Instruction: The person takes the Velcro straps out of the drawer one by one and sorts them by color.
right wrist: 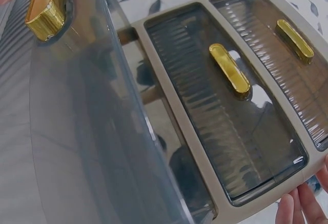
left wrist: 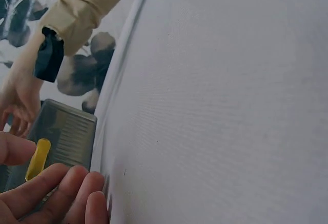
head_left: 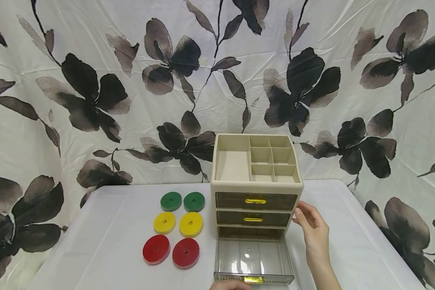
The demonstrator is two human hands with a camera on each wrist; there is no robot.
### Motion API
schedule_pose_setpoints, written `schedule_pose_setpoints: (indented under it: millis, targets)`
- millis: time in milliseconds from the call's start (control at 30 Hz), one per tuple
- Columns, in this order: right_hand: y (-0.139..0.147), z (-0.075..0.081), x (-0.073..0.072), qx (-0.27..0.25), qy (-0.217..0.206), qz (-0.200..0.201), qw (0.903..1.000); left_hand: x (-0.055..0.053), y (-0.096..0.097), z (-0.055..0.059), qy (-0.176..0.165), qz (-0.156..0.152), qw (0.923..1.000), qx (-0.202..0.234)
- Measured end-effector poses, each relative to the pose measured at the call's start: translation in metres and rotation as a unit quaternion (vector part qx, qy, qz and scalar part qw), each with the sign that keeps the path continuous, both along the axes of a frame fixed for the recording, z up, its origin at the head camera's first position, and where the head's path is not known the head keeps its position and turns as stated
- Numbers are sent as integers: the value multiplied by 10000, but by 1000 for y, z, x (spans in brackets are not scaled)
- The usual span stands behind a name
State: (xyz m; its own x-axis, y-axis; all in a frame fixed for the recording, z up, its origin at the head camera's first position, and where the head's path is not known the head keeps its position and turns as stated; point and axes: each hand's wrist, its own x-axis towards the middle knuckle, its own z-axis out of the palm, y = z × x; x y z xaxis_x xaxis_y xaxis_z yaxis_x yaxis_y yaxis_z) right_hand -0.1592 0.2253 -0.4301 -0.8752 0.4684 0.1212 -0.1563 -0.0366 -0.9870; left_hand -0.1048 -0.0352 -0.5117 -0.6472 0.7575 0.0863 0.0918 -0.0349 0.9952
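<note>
A cream desktop drawer organizer stands on the white table. Its bottom drawer, clear grey with a gold handle, is pulled out and looks empty. My left hand is at that handle; in the left wrist view its thumb and loosely bent fingers lie on either side of the gold handle, without a plain grip. At the organizer's right side is my right hand, its fingertips resting against the side edge. The upper two drawers are closed.
Left of the organizer lie pairs of round discs with centre holes: green, yellow and red. The organizer's top has several open compartments. A floral cloth hangs behind and beside the table.
</note>
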Motion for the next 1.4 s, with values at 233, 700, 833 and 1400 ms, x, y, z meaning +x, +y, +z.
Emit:
schedule_pose_setpoints:
  millis: [233,700,833,1400]
  targets:
    - [0,0,0,-32,9,-19,10000,-2,3,7,-278,544,9950,-796]
    - [0,0,1,-52,74,-3,10000,3,18,-1,-1455,1762,9713,-660]
    - [0,0,0,-45,80,22,10000,1,20,-2,-1610,1891,9653,-811]
    - [1,-1,1,-5,37,70,10000,-12,25,7,-1333,2093,9631,-1040]
